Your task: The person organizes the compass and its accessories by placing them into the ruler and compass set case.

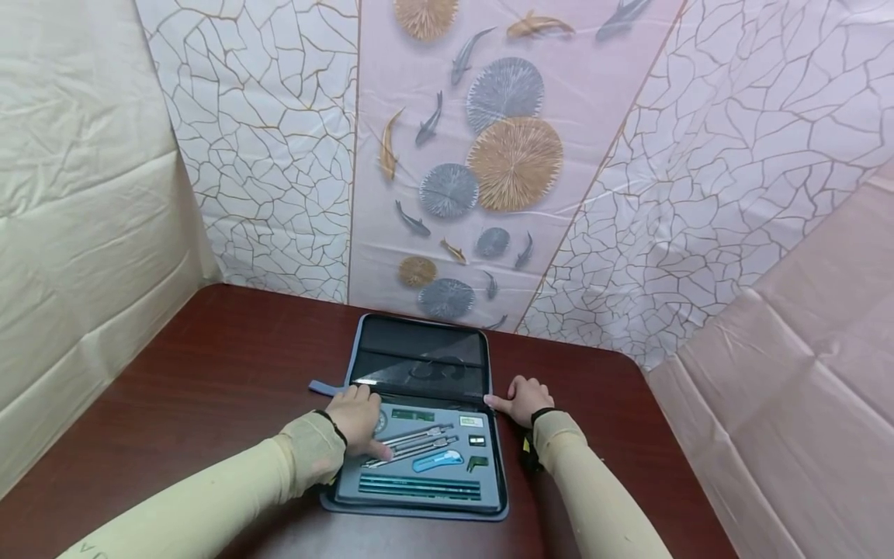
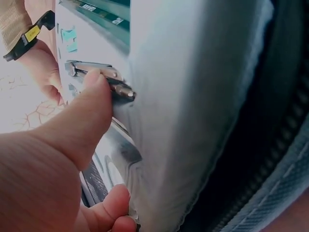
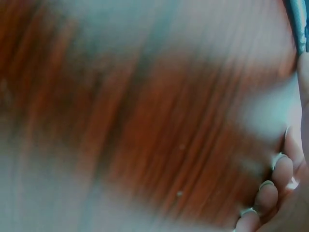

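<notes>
In the head view a zip case (image 1: 415, 515) lies unfolded flat on the table, its dark mesh lid (image 1: 412, 349) toward the wall. Its grey tray holds metal compasses (image 1: 426, 448), a blue utility knife (image 1: 438, 461), green pencils (image 1: 419, 487), a sharpener (image 1: 476, 441) and an eraser (image 1: 471, 421). My left hand (image 1: 355, 419) rests over the tray's left side, thumb touching a compass end; the left wrist view shows this thumb (image 2: 91, 104) close up. Beside the case's right edge, my right hand (image 1: 525, 401) rests on the table, its thumb reaching the case near the hinge.
The dark red-brown table (image 1: 230, 373) extends on both sides of the case. A blue strap (image 1: 324, 387) sticks out from the case's left side. Patterned cloth (image 1: 447, 233) hangs behind the table, with plain cloth (image 1: 84, 310) along the left.
</notes>
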Demonstrator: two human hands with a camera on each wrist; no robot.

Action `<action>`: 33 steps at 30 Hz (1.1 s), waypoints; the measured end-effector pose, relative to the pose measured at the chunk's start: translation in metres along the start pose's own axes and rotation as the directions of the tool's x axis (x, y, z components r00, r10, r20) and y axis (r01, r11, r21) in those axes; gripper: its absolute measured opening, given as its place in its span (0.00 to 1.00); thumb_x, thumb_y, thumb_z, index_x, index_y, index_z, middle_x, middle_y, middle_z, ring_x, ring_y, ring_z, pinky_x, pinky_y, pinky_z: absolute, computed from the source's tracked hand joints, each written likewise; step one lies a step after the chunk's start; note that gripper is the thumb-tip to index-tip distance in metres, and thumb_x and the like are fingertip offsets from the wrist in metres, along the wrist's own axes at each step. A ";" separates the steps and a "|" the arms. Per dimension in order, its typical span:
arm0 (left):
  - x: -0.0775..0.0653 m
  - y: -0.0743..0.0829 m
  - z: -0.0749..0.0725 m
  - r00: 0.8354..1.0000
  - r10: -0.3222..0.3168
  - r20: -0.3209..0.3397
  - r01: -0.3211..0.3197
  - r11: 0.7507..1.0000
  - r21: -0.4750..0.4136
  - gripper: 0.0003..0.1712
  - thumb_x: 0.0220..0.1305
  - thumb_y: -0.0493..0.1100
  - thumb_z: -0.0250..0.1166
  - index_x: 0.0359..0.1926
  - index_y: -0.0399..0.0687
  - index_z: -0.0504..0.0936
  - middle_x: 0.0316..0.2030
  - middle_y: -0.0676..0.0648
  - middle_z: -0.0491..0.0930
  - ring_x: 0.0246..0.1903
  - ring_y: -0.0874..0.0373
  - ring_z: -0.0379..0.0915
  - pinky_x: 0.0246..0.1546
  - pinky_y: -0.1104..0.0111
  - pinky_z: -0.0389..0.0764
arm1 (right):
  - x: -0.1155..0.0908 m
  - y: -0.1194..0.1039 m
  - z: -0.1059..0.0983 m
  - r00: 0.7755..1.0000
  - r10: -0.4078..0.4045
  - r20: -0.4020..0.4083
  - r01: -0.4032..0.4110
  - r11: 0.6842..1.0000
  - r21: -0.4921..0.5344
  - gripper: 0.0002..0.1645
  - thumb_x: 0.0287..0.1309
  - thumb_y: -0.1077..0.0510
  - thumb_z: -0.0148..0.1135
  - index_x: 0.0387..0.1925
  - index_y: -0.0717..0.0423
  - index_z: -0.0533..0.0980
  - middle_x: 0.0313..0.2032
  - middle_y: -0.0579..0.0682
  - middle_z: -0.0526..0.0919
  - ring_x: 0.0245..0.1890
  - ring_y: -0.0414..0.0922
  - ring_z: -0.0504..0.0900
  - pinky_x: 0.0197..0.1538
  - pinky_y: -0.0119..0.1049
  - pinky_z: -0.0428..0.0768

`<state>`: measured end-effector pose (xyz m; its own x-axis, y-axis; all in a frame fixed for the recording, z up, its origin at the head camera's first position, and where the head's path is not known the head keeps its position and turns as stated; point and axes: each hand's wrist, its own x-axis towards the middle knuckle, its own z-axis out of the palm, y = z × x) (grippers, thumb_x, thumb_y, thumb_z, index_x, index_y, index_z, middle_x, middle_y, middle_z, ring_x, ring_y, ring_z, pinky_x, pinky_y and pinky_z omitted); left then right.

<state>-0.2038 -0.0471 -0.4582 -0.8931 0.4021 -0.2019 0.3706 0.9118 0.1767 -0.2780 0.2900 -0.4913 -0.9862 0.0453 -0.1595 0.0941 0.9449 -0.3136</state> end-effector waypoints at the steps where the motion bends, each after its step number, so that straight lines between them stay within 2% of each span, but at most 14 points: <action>1: 0.000 0.000 0.000 1.000 0.000 0.006 0.000 1.000 0.001 0.50 0.42 0.72 0.72 0.52 0.35 0.73 0.43 0.40 0.68 0.44 0.48 0.63 0.50 0.52 0.69 | 0.000 0.000 0.000 1.000 -0.002 0.001 0.002 1.000 0.000 0.38 0.44 0.23 0.63 0.29 0.52 0.68 0.30 0.53 0.68 0.35 0.52 0.66 0.36 0.44 0.64; 5: 0.000 0.003 -0.004 0.999 0.003 0.032 -0.004 1.000 0.030 0.52 0.44 0.71 0.71 0.55 0.33 0.71 0.44 0.39 0.68 0.46 0.47 0.63 0.52 0.53 0.69 | 0.001 0.002 -0.001 1.000 -0.010 0.006 0.010 1.000 0.007 0.38 0.44 0.23 0.63 0.29 0.53 0.68 0.31 0.53 0.68 0.34 0.52 0.66 0.35 0.44 0.64; 9: -0.003 0.012 -0.011 0.997 0.000 0.072 -0.006 0.997 0.077 0.51 0.45 0.71 0.71 0.54 0.31 0.72 0.43 0.38 0.69 0.45 0.48 0.63 0.51 0.55 0.70 | 0.000 0.003 -0.003 1.000 -0.008 0.024 0.008 1.000 0.009 0.38 0.44 0.23 0.63 0.29 0.53 0.68 0.30 0.53 0.68 0.34 0.52 0.66 0.35 0.43 0.65; 14: -0.008 0.015 -0.016 0.997 0.008 0.076 -0.015 0.995 0.095 0.50 0.46 0.70 0.70 0.52 0.31 0.72 0.40 0.39 0.68 0.42 0.48 0.62 0.49 0.55 0.69 | -0.002 0.001 -0.006 1.000 -0.012 0.023 0.011 1.000 0.020 0.38 0.44 0.24 0.65 0.29 0.54 0.68 0.29 0.53 0.68 0.34 0.51 0.66 0.34 0.43 0.65; 26: -0.003 0.010 -0.009 0.998 0.030 0.051 -0.035 0.993 0.110 0.50 0.45 0.71 0.71 0.51 0.32 0.73 0.40 0.40 0.69 0.43 0.49 0.63 0.50 0.56 0.69 | -0.001 0.005 0.001 0.999 -0.007 0.040 0.007 1.000 0.015 0.38 0.45 0.24 0.64 0.29 0.53 0.68 0.29 0.53 0.68 0.32 0.51 0.67 0.34 0.43 0.65; 33: 0.006 0.007 -0.008 0.998 0.000 0.068 -0.010 0.988 0.156 0.54 0.40 0.75 0.70 0.52 0.32 0.73 0.43 0.38 0.70 0.46 0.47 0.65 0.54 0.54 0.69 | 0.005 0.002 -0.001 0.999 -0.016 0.039 0.015 1.000 0.020 0.39 0.42 0.22 0.63 0.28 0.53 0.68 0.28 0.53 0.69 0.32 0.51 0.67 0.33 0.42 0.65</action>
<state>-0.2088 -0.0387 -0.4505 -0.8738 0.4067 -0.2666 0.4152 0.9093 0.0263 -0.2832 0.2926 -0.4918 -0.9814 0.0177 -0.1909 0.0820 0.9388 -0.3346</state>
